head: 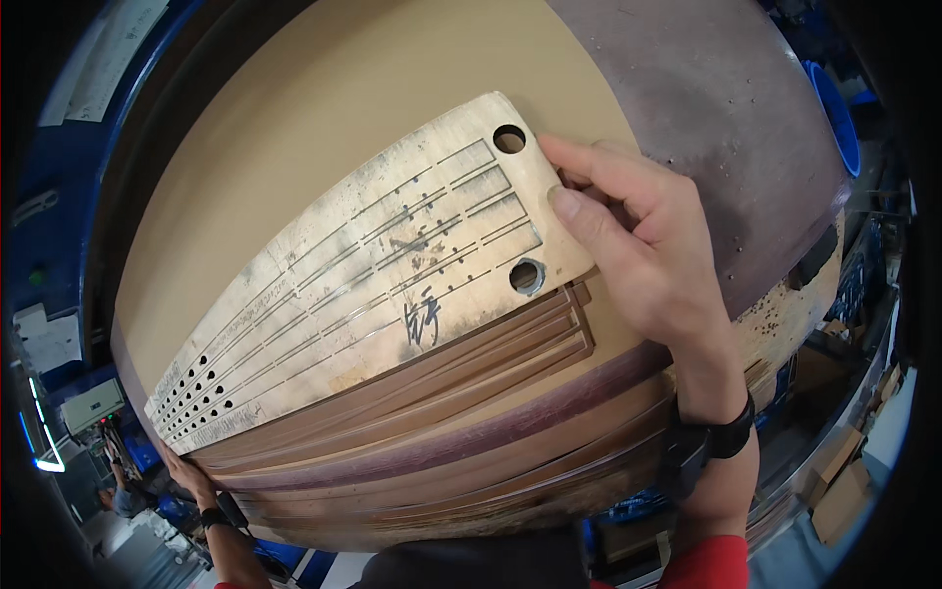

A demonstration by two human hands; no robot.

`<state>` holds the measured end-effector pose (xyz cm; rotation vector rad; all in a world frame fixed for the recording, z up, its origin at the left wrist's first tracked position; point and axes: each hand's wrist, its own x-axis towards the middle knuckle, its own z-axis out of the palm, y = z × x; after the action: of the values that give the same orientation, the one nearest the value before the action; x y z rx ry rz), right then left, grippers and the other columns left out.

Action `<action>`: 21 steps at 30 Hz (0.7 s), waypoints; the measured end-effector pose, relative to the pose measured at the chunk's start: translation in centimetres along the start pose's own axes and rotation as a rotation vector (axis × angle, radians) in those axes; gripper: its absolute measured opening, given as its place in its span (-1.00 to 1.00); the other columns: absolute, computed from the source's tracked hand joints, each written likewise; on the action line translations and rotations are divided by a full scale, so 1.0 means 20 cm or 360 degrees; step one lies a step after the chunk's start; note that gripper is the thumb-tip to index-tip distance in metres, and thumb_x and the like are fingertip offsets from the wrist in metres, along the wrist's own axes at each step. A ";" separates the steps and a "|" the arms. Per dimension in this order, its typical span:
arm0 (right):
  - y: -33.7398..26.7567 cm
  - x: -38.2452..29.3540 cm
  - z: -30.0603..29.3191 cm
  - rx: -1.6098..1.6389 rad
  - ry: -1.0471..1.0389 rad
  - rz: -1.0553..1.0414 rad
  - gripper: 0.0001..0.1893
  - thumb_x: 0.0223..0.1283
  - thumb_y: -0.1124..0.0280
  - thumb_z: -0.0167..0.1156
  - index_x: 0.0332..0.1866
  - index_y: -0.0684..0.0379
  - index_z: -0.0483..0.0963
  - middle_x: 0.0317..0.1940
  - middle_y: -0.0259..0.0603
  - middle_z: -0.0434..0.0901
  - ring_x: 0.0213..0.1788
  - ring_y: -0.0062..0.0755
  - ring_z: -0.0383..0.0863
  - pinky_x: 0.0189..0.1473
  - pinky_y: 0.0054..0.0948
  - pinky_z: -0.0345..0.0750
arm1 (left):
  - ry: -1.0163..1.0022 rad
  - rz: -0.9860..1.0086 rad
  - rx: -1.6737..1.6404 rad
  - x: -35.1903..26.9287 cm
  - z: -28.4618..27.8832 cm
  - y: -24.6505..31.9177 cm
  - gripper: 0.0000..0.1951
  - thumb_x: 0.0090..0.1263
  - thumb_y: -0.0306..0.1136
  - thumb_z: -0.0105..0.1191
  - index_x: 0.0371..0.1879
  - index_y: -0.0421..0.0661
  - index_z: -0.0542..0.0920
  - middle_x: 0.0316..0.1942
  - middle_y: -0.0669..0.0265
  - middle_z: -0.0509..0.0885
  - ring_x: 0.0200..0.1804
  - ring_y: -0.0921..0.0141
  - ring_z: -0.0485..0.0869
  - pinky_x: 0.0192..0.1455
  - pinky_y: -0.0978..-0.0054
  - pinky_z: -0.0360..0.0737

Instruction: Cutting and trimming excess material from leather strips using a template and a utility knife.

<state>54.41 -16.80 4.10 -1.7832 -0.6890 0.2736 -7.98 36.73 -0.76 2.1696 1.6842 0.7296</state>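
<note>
A long pale wooden template board (324, 272) lies diagonally before me, with slots, small round holes, two large holes at its right end and handwritten marks. My right hand (625, 213) pinches the board's right end between thumb and fingers. At the far left end, my left hand (190, 475) is at the board's narrow edge; its fingers are partly hidden, so its grip is unclear. Brown leather-like strips (478, 353) lie along the board's near side, partly under it, with squared ends at the right. Both wrists wear black bands with devices.
Beneath is a tan sheet (353, 96) on a worktable with a dark purplish surface (706, 132). A blue bin (835, 118) stands at the right, cardboard boxes (839, 486) lower right. Another person (125, 497) is far off at lower left, near a pale machine box (94, 405).
</note>
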 end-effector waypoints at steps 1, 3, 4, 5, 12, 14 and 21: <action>0.02 0.00 0.01 0.0051 0.0006 -0.0004 -0.69 0.33 0.58 0.18 0.14 0.42 0.58 -0.28 -0.03 0.66 -0.27 -0.32 0.62 -0.17 -0.41 0.53 | -0.0005 -0.0048 -0.0065 -0.02 0.01 0.03 -0.49 0.71 -0.14 -0.21 0.42 -0.27 0.47 0.43 0.08 0.52 0.41 0.24 0.49 0.49 0.37 0.32; 0.03 0.00 0.00 0.0100 0.0018 -0.0013 -0.69 0.34 0.58 0.18 0.14 0.43 0.58 -0.27 -0.04 0.66 -0.26 -0.33 0.62 -0.17 -0.41 0.53 | -0.0025 -0.0054 -0.0130 -0.02 0.02 0.02 -0.49 0.72 -0.13 -0.20 0.43 -0.26 0.47 0.43 0.11 0.52 0.41 0.25 0.48 0.48 0.39 0.31; 0.02 0.01 -0.02 0.0073 0.0010 -0.0004 -0.69 0.34 0.58 0.18 0.14 0.43 0.58 -0.27 -0.05 0.66 -0.26 -0.34 0.61 -0.17 -0.42 0.52 | -0.0028 -0.0055 -0.0137 0.00 0.02 -0.02 -0.49 0.72 -0.13 -0.20 0.43 -0.26 0.47 0.43 0.11 0.52 0.41 0.25 0.48 0.48 0.39 0.31; 0.02 0.01 -0.02 0.0059 -0.0002 0.0010 -0.69 0.34 0.58 0.18 0.14 0.43 0.58 -0.27 -0.06 0.66 -0.26 -0.35 0.61 -0.18 -0.42 0.52 | -0.0019 0.0036 -0.0047 0.02 0.01 -0.05 -0.49 0.72 -0.14 -0.21 0.42 -0.27 0.47 0.42 0.10 0.52 0.40 0.24 0.49 0.48 0.39 0.32; 0.04 -0.01 -0.01 0.0155 0.0071 0.0009 -0.69 0.31 0.59 0.20 0.13 0.42 0.59 -0.33 -0.14 0.63 -0.33 -0.42 0.56 -0.25 -0.46 0.48 | -0.0024 0.0385 0.0297 0.08 -0.03 -0.20 -0.48 0.71 -0.15 -0.21 0.42 -0.31 0.46 0.41 0.05 0.54 0.40 0.21 0.52 0.48 0.37 0.35; 0.04 -0.02 -0.01 0.0253 0.0088 0.0063 -0.69 0.29 0.61 0.20 0.12 0.42 0.60 -0.37 -0.17 0.60 -0.38 -0.47 0.53 -0.31 -0.49 0.44 | -0.0026 0.0257 0.0198 0.06 -0.01 -0.18 -0.49 0.71 -0.16 -0.22 0.41 -0.30 0.47 0.41 0.05 0.54 0.40 0.21 0.51 0.48 0.37 0.35; -0.03 -0.02 -0.03 -0.0030 -0.0094 0.0198 -0.63 0.36 0.68 0.14 0.25 0.45 0.54 -0.12 -0.22 0.66 -0.14 -0.61 0.61 -0.07 -0.63 0.53 | -0.0007 0.0110 0.0092 0.01 0.02 0.00 -0.51 0.71 -0.24 -0.28 0.41 -0.29 0.48 0.40 0.03 0.54 0.42 0.21 0.51 0.48 0.36 0.36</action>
<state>54.17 -17.40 4.75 -1.8454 -0.6248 0.4062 -7.69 36.88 -1.03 2.2775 1.6547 0.7022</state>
